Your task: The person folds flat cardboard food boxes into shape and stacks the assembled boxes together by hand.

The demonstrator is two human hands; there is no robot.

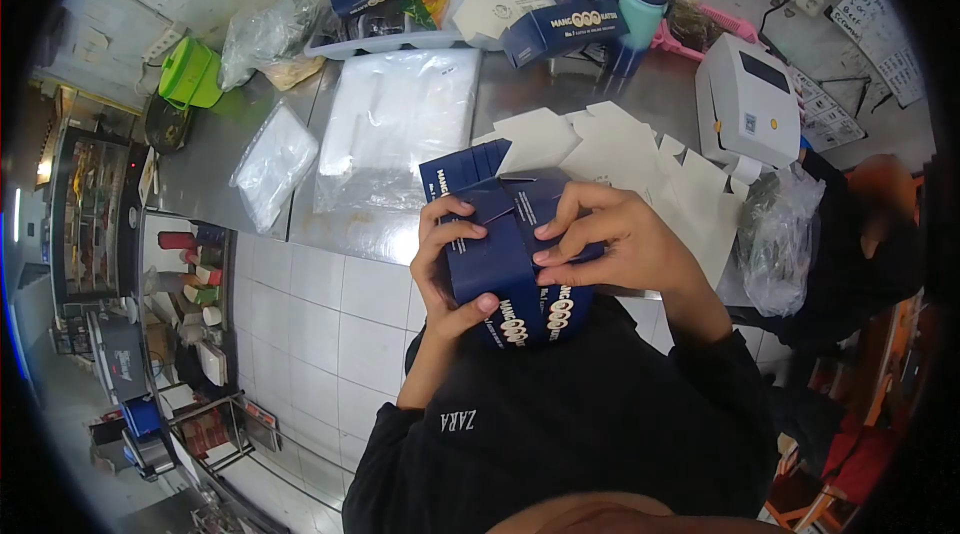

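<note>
A dark blue cardboard box (490, 269) with "MANG" lettering is held close to my chest, at the table's front edge. My left hand (445, 259) grips its left side, fingers over the top and thumb on the near face. On the other side, my right hand (610, 234) has its fingers bent onto the top flaps and right edge, pressing the cardboard. The flaps meet at a seam between my hands. Just beyond the box lie flat dark blue box pieces (440, 172) and several pale unfolded box blanks (610, 156).
Clear plastic packs (395, 114) lie on the steel table (300, 189). Farther back are a plastic bin (345, 49), folded blue boxes (565, 31) and a teal tumbler (642, 9). A white label printer (748, 99) and a plastic bag (778, 244) stand right, near another person (850, 264).
</note>
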